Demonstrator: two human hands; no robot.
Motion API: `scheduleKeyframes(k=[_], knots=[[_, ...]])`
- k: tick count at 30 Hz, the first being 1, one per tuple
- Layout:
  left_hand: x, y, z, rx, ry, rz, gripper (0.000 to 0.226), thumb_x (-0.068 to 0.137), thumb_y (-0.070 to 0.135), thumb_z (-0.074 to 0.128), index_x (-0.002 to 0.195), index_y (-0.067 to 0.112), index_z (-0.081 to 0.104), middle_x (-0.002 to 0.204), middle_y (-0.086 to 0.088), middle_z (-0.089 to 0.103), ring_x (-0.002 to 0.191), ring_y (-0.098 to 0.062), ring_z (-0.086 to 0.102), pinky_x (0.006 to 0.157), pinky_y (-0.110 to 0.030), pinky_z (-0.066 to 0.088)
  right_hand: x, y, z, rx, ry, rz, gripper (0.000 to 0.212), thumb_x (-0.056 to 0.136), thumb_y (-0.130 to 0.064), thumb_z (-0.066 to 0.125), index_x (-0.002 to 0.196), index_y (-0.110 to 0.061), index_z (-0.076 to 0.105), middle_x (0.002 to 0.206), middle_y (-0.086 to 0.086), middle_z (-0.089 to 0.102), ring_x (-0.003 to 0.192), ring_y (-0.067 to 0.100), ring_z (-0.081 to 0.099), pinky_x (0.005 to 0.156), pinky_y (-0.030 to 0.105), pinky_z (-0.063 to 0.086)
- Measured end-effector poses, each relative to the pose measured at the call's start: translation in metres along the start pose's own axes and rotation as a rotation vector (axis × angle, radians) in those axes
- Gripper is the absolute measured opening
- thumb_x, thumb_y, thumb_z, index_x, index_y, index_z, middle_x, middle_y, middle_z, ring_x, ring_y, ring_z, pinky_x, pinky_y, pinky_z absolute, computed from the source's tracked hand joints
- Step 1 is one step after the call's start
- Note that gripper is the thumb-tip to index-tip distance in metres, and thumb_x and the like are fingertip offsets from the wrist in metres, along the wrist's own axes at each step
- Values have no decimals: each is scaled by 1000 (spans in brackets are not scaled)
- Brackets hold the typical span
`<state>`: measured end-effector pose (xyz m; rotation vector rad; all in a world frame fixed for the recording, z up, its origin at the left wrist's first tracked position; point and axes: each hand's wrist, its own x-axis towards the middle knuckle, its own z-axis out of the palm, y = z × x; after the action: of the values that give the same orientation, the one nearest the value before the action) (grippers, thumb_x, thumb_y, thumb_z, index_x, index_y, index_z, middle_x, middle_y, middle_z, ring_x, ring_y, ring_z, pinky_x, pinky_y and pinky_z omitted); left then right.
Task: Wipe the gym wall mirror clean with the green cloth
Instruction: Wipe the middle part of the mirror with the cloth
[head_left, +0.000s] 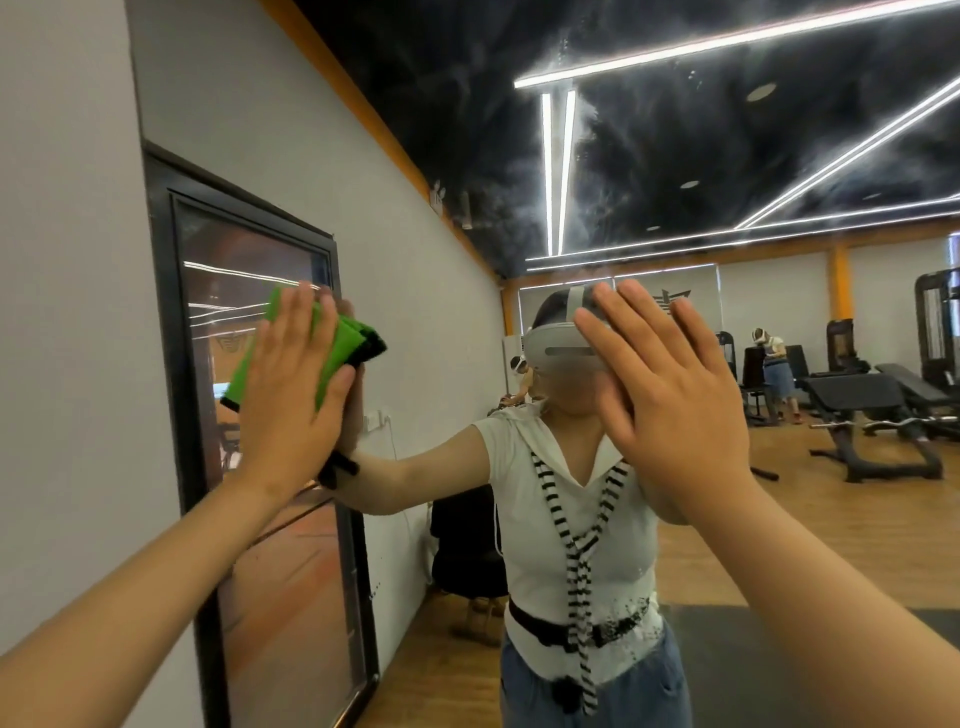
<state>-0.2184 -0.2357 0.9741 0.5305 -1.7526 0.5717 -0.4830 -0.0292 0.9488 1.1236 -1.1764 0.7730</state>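
The gym wall mirror (675, 156) fills most of the view and shows my own reflection. My left hand (288, 400) lies flat with straight fingers on the folded green cloth (344, 340) and presses it against the glass at about head height on the left. The cloth's edges stick out above and to both sides of the hand. My right hand (670, 410) rests flat on the mirror to the right, fingers spread and straight, holding nothing. It covers part of my reflected head.
A grey wall strip (62, 260) borders the mirror on the left. The glass reflects a black-framed door (260, 519), a wooden floor, weight benches (872, 410) and other people at the far right.
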Motion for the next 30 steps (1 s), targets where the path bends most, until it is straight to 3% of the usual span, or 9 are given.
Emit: scheduleKeyframes(k=[6,8,12,14,18,20,22,27,30], knots=[[-13,9,5,78,-95,622,55,109,40,19,161,24,8,169,0,2,156,-19,3,126,-38,1,1,1,0,-14,11,-6,48,101,-26,43,149,-17,46,158,5,38,149,21,29,122,49,22],[23,11,0,44,-83,504,56,108,41,23,159,24,10,168,-3,9,155,-17,2,126,-34,-2,1,1,1,-28,7,-9,49,101,-26,43,149,-18,46,158,4,37,149,21,29,122,48,22],[92,37,-6,-57,68,-8,55,107,32,27,159,22,9,169,-6,6,154,-18,-4,123,-31,-9,1,2,1,-38,-13,-5,49,102,-27,42,150,-18,43,159,4,35,150,21,27,122,49,21],[93,61,-2,-29,100,7,55,107,30,27,159,20,14,168,-7,9,152,-15,-7,122,-28,-13,0,2,1,-39,-14,-6,49,102,-26,42,151,-18,43,159,4,35,150,21,27,122,49,22],[36,87,17,102,-43,737,54,105,29,36,156,16,27,164,-12,27,152,-25,17,125,-40,4,0,3,1,-43,5,-17,50,101,-25,43,151,-18,43,159,4,34,150,20,27,121,50,23],[41,76,14,160,-99,938,52,106,30,38,155,17,27,163,-10,29,151,-25,23,125,-40,9,-1,3,2,-47,10,-19,50,102,-26,42,151,-17,43,159,5,35,150,21,28,121,50,23],[70,71,5,147,-84,874,54,105,33,36,156,16,28,163,-13,28,151,-26,20,124,-36,3,0,2,2,-46,7,-14,50,101,-26,42,151,-17,43,159,5,35,150,21,28,121,50,23],[108,111,-4,-13,-15,397,59,104,38,23,159,16,23,167,-11,14,155,-26,7,119,-24,-15,0,2,1,-58,-25,-14,51,101,-27,43,151,-17,41,160,5,34,151,22,25,122,49,19],[63,127,12,6,-4,583,56,106,32,32,158,13,26,166,-12,19,154,-27,14,124,-35,-4,1,2,1,-60,-28,-17,51,102,-28,42,152,-16,40,161,5,31,151,21,23,123,48,17]])
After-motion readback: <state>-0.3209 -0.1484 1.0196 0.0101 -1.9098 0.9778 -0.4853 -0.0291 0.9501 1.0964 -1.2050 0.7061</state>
